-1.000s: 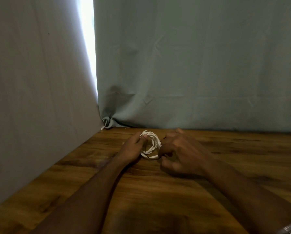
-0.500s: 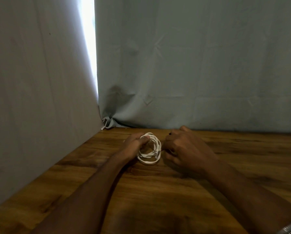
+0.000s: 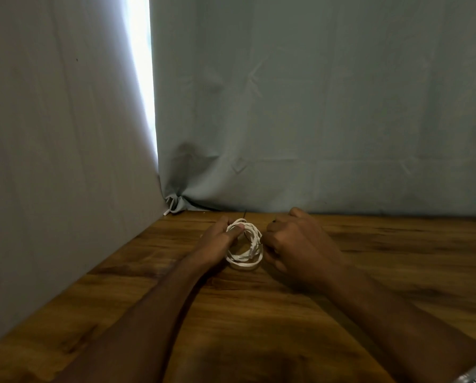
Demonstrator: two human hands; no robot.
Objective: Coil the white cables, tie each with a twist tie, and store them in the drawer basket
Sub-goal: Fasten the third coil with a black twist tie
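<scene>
Left hand (image 3: 219,241) pinches the far-left edge of the coiled white cable (image 3: 245,247), thumb on top; the coil sits on the wooden table (image 3: 259,313) between both hands; right hand (image 3: 297,244) is curled up against the coil's right side, seemingly pinching a thin dark twist tie (image 3: 259,243), hard to tell.

no readable text, labels, signs
</scene>
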